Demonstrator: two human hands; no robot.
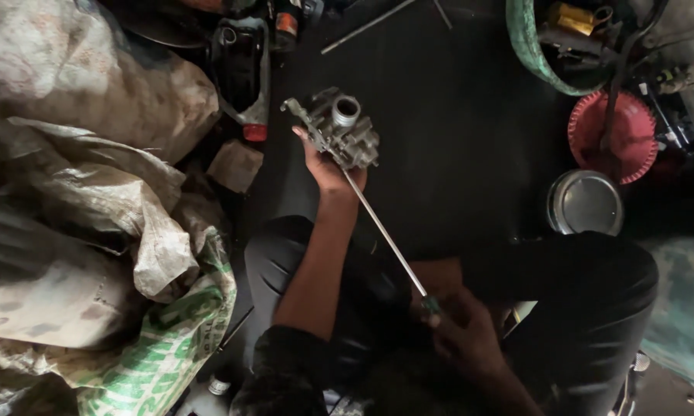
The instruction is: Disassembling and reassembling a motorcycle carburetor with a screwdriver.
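Observation:
My left hand (328,166) holds a grey metal carburetor (338,127) from below, out in front of my knees above the dark floor. The carburetor's round bore faces up. My right hand (459,327) grips the green handle of a long screwdriver (385,237). Its thin steel shaft runs up and to the left, and its tip meets the underside of the carburetor, right by my left palm. Both my legs, in dark trousers, are folded below the hands.
Crumpled woven sacks (93,208) pile up along the left. A dark oil bottle with a red cap (243,77) lies beyond them. At right stand a red ribbed plastic disc (620,135), a round metal bowl (586,202) and a green basket rim (528,42).

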